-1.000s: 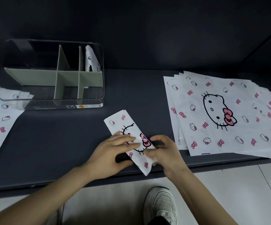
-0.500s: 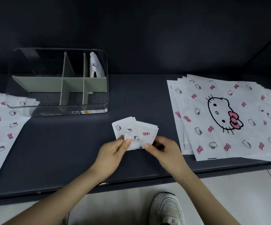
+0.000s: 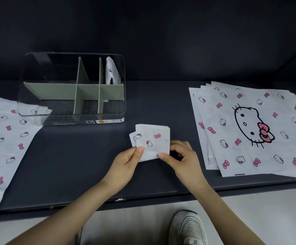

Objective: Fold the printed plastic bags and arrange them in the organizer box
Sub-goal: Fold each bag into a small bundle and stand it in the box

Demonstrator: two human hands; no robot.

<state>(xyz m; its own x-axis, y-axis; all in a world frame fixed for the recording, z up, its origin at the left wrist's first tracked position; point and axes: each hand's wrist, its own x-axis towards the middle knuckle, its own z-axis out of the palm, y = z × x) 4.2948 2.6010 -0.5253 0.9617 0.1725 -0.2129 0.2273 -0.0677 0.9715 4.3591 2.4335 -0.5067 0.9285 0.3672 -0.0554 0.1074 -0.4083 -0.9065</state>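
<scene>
**Both hands pinching a folded bag at mid-worktop**

My left hand pinches the near left corner of the folded bag, thumb on top and the other fingers underneath. My right hand has its fingers curled and pinches the bag's near right corner between thumb and forefinger. Between them the bag is a small, roughly square packet, white with little cat faces and pink bows. An under layer pokes out along its left side. I cannot tell whether its far edge touches the worktop or hangs just above it.

Far and to the left of the packet stands the box, clear-walled, with pale green dividers splitting it into compartments. One folded bag stands on edge in the far right compartment, leaning against the right wall.

To the right, well apart from my hands, lies a fanned stack of flat bags, the top one printed with a large cat face and a pink bow. At the left edge more flat bags lie spread out. A corner of them shows through the box's clear near left corner.

Near me, past the worktop's edge, I see a pale floor and a white shoe.
</scene>
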